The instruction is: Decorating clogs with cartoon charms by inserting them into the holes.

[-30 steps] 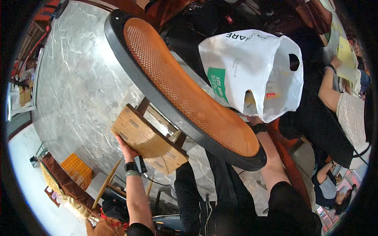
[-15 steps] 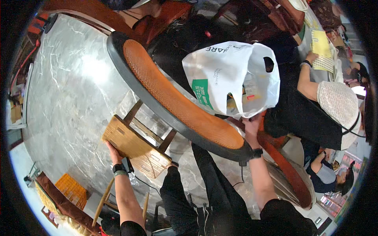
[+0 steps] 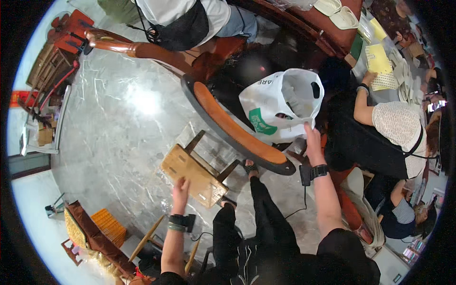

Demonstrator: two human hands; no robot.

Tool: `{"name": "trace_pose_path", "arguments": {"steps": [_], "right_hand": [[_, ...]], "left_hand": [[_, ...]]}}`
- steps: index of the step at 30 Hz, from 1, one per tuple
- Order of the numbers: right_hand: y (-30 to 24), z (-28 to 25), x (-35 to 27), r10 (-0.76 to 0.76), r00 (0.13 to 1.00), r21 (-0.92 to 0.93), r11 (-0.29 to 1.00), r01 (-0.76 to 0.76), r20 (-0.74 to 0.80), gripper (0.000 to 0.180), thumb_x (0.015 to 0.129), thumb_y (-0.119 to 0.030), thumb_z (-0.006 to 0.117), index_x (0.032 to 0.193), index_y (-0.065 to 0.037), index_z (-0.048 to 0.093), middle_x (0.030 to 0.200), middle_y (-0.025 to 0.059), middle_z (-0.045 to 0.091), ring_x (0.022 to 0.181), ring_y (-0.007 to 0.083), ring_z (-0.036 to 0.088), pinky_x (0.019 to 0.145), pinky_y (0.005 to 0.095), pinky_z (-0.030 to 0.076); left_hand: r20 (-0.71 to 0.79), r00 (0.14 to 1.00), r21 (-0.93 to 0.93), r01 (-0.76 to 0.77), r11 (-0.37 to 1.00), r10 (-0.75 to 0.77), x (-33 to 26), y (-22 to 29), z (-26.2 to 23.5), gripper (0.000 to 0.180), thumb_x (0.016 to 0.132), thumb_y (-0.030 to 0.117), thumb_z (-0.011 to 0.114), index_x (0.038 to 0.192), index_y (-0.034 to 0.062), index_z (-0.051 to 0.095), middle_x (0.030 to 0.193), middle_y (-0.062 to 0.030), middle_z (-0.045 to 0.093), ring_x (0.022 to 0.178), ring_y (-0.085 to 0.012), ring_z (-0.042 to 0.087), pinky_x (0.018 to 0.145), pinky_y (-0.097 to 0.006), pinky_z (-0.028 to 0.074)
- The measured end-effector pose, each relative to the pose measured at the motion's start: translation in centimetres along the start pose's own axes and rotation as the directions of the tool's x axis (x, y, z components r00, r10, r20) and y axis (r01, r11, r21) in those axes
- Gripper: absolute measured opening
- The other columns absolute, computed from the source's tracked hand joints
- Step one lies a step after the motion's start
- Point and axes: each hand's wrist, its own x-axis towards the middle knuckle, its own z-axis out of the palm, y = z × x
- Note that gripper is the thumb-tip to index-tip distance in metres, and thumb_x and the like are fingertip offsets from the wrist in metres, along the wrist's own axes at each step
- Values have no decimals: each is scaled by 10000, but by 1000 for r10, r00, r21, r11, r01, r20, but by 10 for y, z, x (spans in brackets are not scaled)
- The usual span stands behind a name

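My right hand (image 3: 313, 145) grips the near edge of a white plastic bag (image 3: 266, 107) with a green patch. Its mouth gapes, and the contents are hard to make out. My left hand (image 3: 180, 192) is over the near edge of a small wooden stool (image 3: 194, 173) with dark legs. Its fingers look loosely apart and hold nothing; whether they touch the wood I cannot tell. Between stool and bag curves a long orange mesh-covered pad (image 3: 228, 126) with a black rim.
A person in a patterned white top (image 3: 396, 126) sits at the right, one hand on a yellow sheet (image 3: 377, 59). Another seated person (image 3: 185, 23) is at the far side. A reddish-brown wooden beam (image 3: 137, 49) spans the back. An orange slatted piece (image 3: 108, 227) lies near left.
My view has shifted, and the scene sits farther off. My left hand has come away from the stool's left edge. My right hand remains at the bag.
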Motion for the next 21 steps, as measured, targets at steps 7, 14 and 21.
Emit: {"name": "trace_pose_path", "arguments": {"steps": [7,14,21], "right_hand": [[20,23,-15,-8,992,-492,867,71,129,477,889,-387,565,931,84,623,902,296,641,855,410,622,782,460,459],[15,22,-17,-88,996,-280,956,86,6,482,951,-365,467,929,95,607,691,211,615,715,342,597,677,420,432],[-79,19,-7,-283,948,5,958,287,-146,480,943,-367,486,930,97,607,814,195,658,723,276,597,678,396,429]], "left_hand": [[97,511,344,-823,453,854,8,315,23,500,771,484,674,1083,95,636,1161,-89,585,1135,-273,487,1000,-485,269],[204,538,480,-783,395,818,28,312,63,428,828,488,602,637,115,692,659,-8,615,799,-216,537,887,-441,314],[355,639,598,-716,359,682,17,324,56,477,883,529,511,723,132,720,807,-5,657,872,-229,548,936,-454,276]]}}
